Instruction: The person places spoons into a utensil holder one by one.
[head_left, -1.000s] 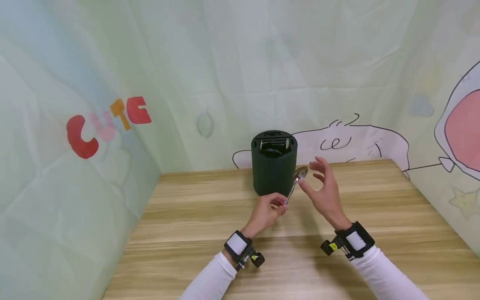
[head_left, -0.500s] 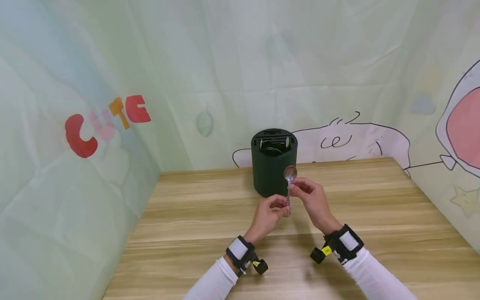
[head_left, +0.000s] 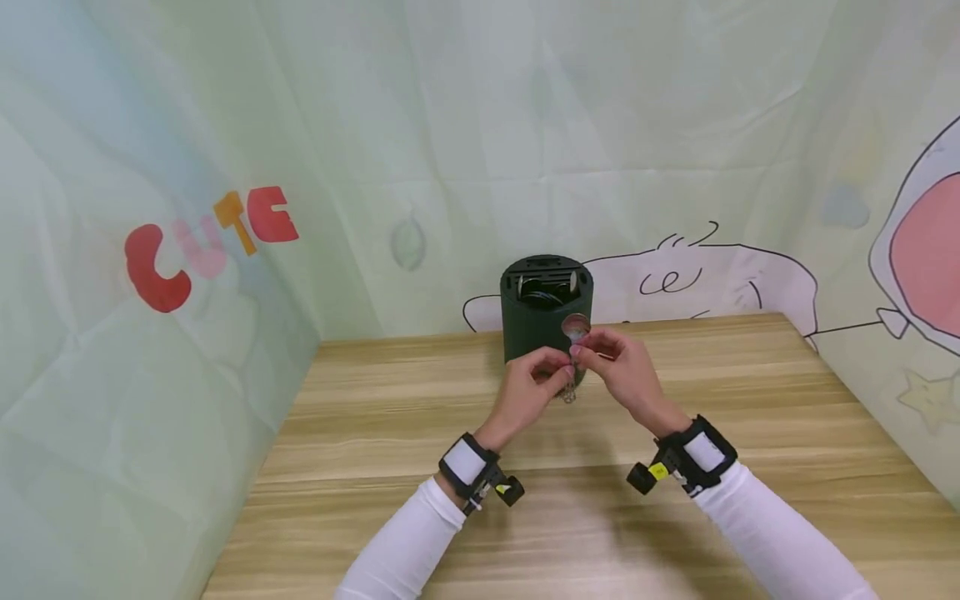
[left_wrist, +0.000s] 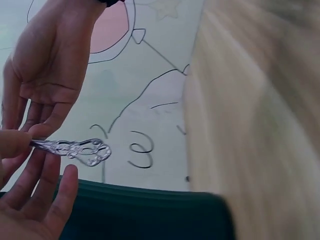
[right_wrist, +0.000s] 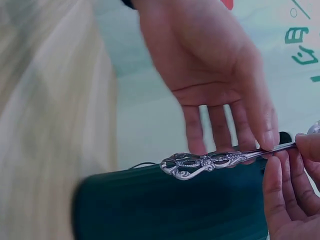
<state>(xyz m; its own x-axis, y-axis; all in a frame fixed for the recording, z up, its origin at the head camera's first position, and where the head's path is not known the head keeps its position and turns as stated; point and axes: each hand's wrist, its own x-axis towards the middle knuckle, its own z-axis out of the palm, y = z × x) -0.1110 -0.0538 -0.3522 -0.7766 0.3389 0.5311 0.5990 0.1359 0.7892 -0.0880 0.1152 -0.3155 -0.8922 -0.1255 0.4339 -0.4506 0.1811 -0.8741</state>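
Observation:
A silver spoon with an openwork handle is held by both hands in front of the dark green holder (head_left: 525, 329). In the head view its bowl (head_left: 576, 325) points up and away, and fingers cover part of the stem. My left hand (head_left: 525, 387) pinches the stem from the left. My right hand (head_left: 630, 375) pinches it just below the bowl. The ornate handle end (left_wrist: 82, 149) sticks out free past the fingers in the left wrist view. In the right wrist view, the handle (right_wrist: 200, 164) shows in front of the holder's side.
The ribbed holder stands at the back of the wood-grain table (head_left: 405, 433), near the printed cloth wall (head_left: 480, 125). Its top opening (head_left: 547, 293) has shiny metal ends and dark items inside. Cloth walls also stand left and right.
My right hand came in from the right, its fingers apart, and took the spoon near its bowl. The spoon has turned more upright. Both hands moved up, closer to the holder.

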